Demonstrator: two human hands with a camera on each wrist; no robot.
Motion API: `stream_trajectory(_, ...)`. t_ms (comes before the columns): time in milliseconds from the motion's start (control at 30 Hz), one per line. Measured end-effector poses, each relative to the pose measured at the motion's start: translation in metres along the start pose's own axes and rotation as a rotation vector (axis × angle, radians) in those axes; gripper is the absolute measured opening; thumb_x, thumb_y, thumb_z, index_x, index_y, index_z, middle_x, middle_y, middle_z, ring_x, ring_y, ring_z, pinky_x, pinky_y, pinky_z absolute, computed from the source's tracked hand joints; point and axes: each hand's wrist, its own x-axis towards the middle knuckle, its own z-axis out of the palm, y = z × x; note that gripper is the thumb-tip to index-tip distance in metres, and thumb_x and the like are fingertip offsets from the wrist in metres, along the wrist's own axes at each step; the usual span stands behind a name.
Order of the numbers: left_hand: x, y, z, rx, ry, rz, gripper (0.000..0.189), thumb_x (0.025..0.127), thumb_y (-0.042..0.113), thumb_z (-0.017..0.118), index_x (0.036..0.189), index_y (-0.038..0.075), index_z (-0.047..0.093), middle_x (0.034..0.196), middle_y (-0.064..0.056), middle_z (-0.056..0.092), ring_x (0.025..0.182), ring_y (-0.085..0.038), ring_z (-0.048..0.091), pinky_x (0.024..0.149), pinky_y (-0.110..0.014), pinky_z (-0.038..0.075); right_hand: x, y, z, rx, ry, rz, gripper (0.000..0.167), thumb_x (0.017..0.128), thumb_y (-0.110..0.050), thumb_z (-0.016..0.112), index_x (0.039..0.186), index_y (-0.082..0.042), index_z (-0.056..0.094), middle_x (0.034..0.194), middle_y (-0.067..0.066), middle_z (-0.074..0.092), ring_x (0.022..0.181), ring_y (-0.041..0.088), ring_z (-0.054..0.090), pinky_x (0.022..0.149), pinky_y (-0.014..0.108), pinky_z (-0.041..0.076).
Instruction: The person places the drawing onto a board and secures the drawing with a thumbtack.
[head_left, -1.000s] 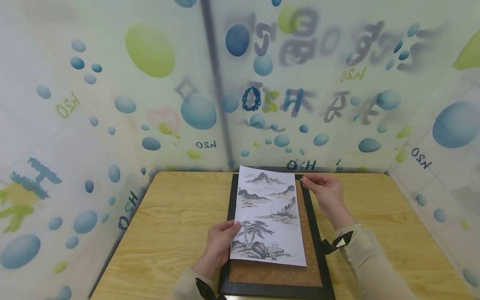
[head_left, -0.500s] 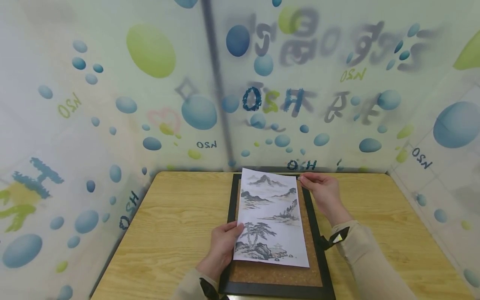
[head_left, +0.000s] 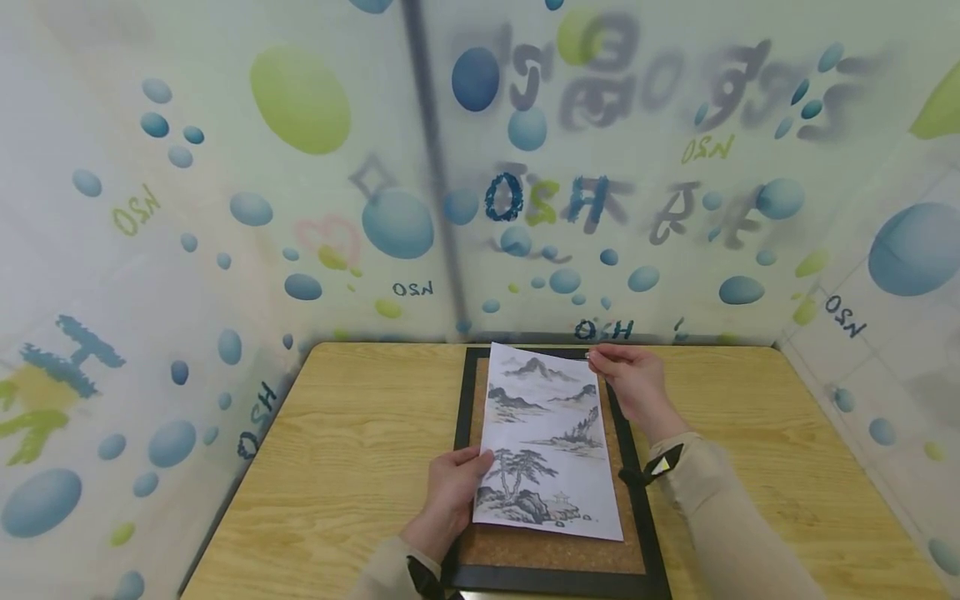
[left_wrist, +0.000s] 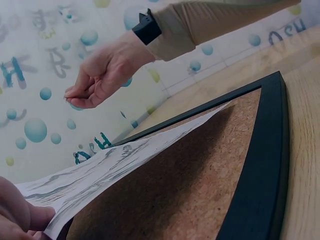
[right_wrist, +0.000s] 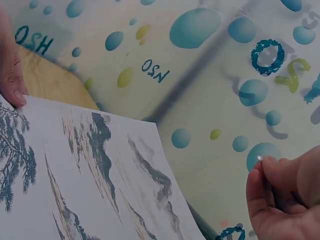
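A white sheet of paper [head_left: 547,450] printed with an ink landscape lies over a cork board [head_left: 555,550] with a black frame. My left hand [head_left: 453,492] pinches the sheet's left edge, thumb on top. In the left wrist view the sheet [left_wrist: 120,155] slopes above the cork, its shadow beneath. My right hand [head_left: 637,383] is over the board's top right, overlapping the sheet's upper right corner in the head view. Between its thumb and forefinger it pinches a tiny clear push pin [right_wrist: 259,157], mostly covered by the fingertips.
The board lies on a light wooden table [head_left: 360,442], its top edge near the table's back edge. Directly behind stands a pale wall [head_left: 360,317] of printed fabric with blue and green dots; similar panels rise on the left and right.
My left hand has slid the sheet slightly right and towards me. My right hand has moved left with the push pin, from beside the sheet to its upper right corner.
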Motion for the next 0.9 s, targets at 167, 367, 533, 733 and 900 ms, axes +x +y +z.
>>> stream_trajectory(167, -0.001, -0.002, 0.001, 0.009, 0.012, 0.001, 0.042, 0.096, 0.008, 0.078, 0.127, -0.016, 0.066, 0.110, -0.022, 0.073, 0.098, -0.026, 0.070, 0.083, -0.039, 0.060, 0.005, 0.007, 0.003, 0.008, 0.007, 0.025, 0.028, 0.097, 0.008, 0.071, 0.124, 0.016, 0.066, 0.096, 0.003, 0.076, 0.092, 0.017, 0.075, 0.087, 0.030, 0.061)
stream_trajectory(367, -0.002, -0.003, 0.003, 0.016, 0.026, 0.004, 0.042, 0.095, 0.008, 0.079, 0.127, -0.016, 0.066, 0.112, -0.022, 0.073, 0.101, -0.027, 0.070, 0.085, -0.040, 0.059, 0.012, 0.016, 0.005, 0.038, 0.023, 0.086, 0.019, 0.096, 0.010, 0.071, 0.114, 0.008, 0.072, 0.098, 0.005, 0.074, 0.096, 0.020, 0.075, 0.087, 0.030, 0.061)
stream_trajectory(533, -0.002, -0.003, 0.003, 0.025, 0.030, 0.017, 0.043, 0.095, 0.008, 0.079, 0.127, -0.017, 0.066, 0.115, -0.025, 0.072, 0.105, -0.030, 0.069, 0.089, -0.043, 0.059, 0.019, 0.022, 0.008, 0.066, 0.019, 0.116, 0.017, 0.096, 0.011, 0.071, 0.110, 0.004, 0.074, 0.102, 0.008, 0.072, 0.098, 0.021, 0.075, 0.087, 0.030, 0.061)
stream_trajectory(733, -0.002, -0.001, 0.002, 0.057, 0.033, 0.009, 0.043, 0.096, 0.011, 0.079, 0.128, -0.016, 0.066, 0.116, -0.024, 0.072, 0.107, -0.030, 0.069, 0.092, -0.046, 0.058, 0.028, 0.029, 0.013, 0.044, 0.024, 0.172, 0.025, 0.096, 0.009, 0.071, 0.122, 0.009, 0.069, 0.114, 0.014, 0.070, 0.105, 0.025, 0.073, 0.091, 0.033, 0.060)
stream_trajectory(900, -0.002, -0.001, 0.002, 0.077, 0.033, -0.003, 0.044, 0.096, 0.012, 0.079, 0.128, -0.016, 0.066, 0.113, -0.020, 0.073, 0.106, -0.030, 0.069, 0.094, -0.048, 0.057, 0.033, 0.033, 0.016, 0.025, 0.031, 0.226, 0.033, 0.097, 0.007, 0.071, 0.130, 0.011, 0.065, 0.113, 0.013, 0.070, 0.097, 0.019, 0.073, 0.092, 0.033, 0.059)
